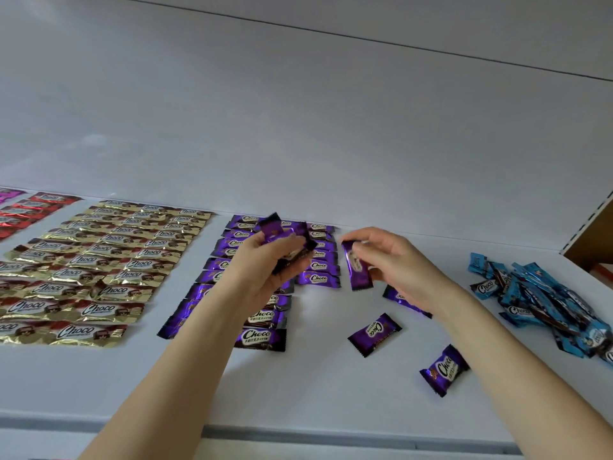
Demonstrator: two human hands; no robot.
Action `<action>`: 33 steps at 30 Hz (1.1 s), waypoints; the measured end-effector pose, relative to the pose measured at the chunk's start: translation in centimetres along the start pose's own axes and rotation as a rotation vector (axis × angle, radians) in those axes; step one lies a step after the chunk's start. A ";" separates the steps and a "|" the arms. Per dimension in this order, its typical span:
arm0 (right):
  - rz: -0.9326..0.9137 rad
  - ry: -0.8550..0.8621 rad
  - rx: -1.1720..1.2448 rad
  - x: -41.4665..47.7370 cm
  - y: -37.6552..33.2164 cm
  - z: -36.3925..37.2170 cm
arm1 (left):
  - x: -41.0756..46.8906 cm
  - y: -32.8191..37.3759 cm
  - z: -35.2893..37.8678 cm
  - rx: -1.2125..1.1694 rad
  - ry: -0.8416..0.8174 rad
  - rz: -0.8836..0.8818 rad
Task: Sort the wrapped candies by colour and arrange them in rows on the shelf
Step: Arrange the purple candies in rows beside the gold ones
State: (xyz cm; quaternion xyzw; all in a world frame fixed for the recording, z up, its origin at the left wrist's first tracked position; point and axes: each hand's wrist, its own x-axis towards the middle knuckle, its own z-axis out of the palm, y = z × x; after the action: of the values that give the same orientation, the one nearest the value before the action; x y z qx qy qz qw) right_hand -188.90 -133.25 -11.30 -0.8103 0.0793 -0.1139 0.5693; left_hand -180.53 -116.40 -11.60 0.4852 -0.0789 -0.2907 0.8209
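The purple candies are glossy foil packets with a white "Choco" label and crimped ends. Purple rows (pixel 318 278) run from the back edge of the shelf (pixel 331 393) toward its front, partly hidden behind the left forearm. Above them the left hand (pixel 272 260) has its grip curled round a bunch of purple candies (pixel 282 232); how many cannot be told. The right hand (pixel 391 260), just beside it, pinches a single purple candy (pixel 356 267) on end between thumb and fingertips. Two loose purple candies (pixel 374 334) lie nearer the front edge, and a third (pixel 398 297) is half covered by the right wrist. Toward the left edge lie gold rows (pixel 109 254) and red rows (pixel 30 210), the red ones cut off. A heap of blue candies (pixel 544 293) sits by the right edge.
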 end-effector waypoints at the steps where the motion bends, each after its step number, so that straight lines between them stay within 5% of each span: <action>1: -0.006 -0.069 -0.175 0.0 0.2 0.1 | 0.1 0.2 -0.1 -0.058 0.022 0.015; 4: -0.041 -0.235 -0.488 0.2 1.1 1.7 | 0.3 0.5 -0.2 -0.154 0.069 0.063; 8: -0.086 -0.102 -0.568 -0.4 1.3 1.9 | 1.0 0.3 -1.1 -0.193 0.069 0.078; 15: -0.141 -0.220 -0.797 -0.9 1.9 1.1 | 1.2 0.1 -1.3 -0.237 0.065 0.137; 24: -0.233 -0.028 -0.670 -0.6 3.6 1.5 | 1.3 0.3 -1.1 -0.275 0.095 0.074; 33: -0.199 -0.022 -0.645 -0.3 3.9 2.1 | 1.3 0.1 -1.4 -0.186 0.086 0.107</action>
State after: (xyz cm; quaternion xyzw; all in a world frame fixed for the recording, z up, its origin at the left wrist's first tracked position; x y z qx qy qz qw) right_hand -188.65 -132.55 -15.65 -0.9536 0.0255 -0.1294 0.2707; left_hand -178.83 -116.01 -12.49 0.4139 -0.0421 -0.2314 0.8794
